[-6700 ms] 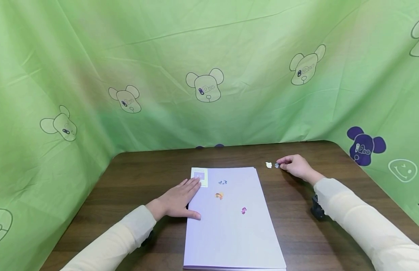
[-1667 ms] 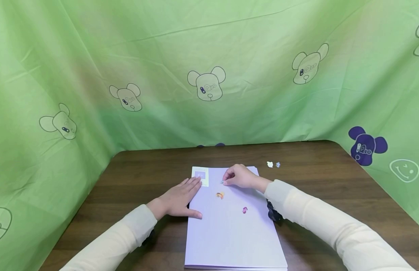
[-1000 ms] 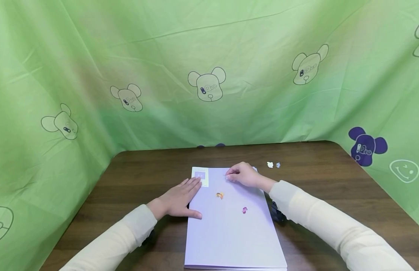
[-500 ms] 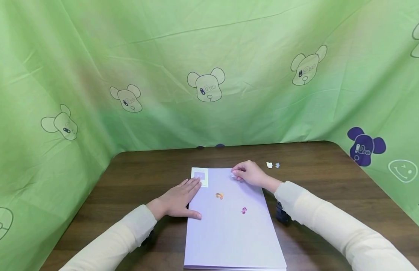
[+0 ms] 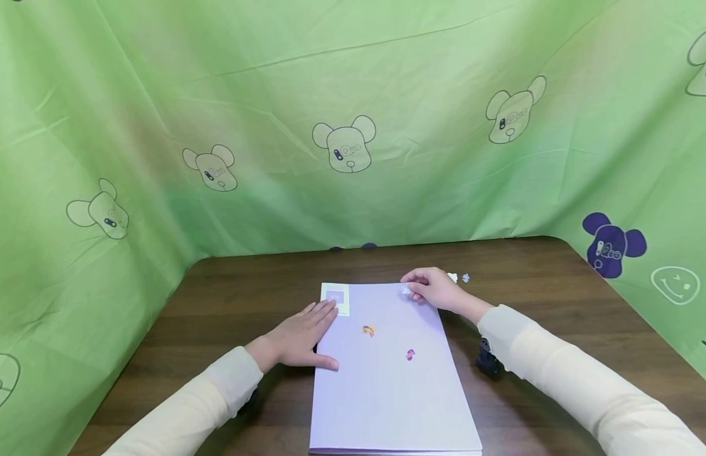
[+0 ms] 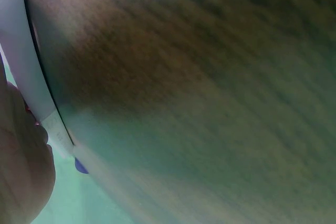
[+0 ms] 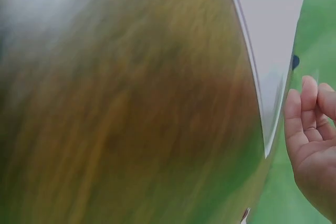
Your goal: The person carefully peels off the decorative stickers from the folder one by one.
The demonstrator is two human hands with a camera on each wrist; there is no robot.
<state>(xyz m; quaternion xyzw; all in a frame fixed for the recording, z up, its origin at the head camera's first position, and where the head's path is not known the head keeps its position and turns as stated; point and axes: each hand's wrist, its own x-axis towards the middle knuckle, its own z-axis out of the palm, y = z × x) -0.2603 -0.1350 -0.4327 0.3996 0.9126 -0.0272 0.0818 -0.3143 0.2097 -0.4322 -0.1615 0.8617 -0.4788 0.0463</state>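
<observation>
A stack of large white paper sheets (image 5: 395, 405) lies on the wooden table. My left hand (image 5: 304, 335) rests flat on its upper left edge, fingers straight and thumb spread. Between thumb and forefinger my right hand (image 5: 435, 290) pinches a small pale-blue sticker (image 5: 406, 289) over the sheet's upper right corner. In the right wrist view those fingertips (image 7: 310, 83) meet around a thin, see-through edge. An orange sticker (image 5: 368, 330) and a pink sticker (image 5: 410, 354) lie on the paper. A printed white label (image 5: 343, 308) sits at the upper left corner, partly under my left fingertips.
Just beyond my right hand, a white cutout (image 5: 453, 277) and a small blue sticker (image 5: 466, 277) lie on the dark wooden table (image 5: 244, 278). A green curtain (image 5: 353, 209) with bear-like heads hangs behind the table's far edge.
My right hand has picked up the pale-blue sticker from the paper's upper part and carried it right and away, towards the far right corner. My left hand has stayed in place.
</observation>
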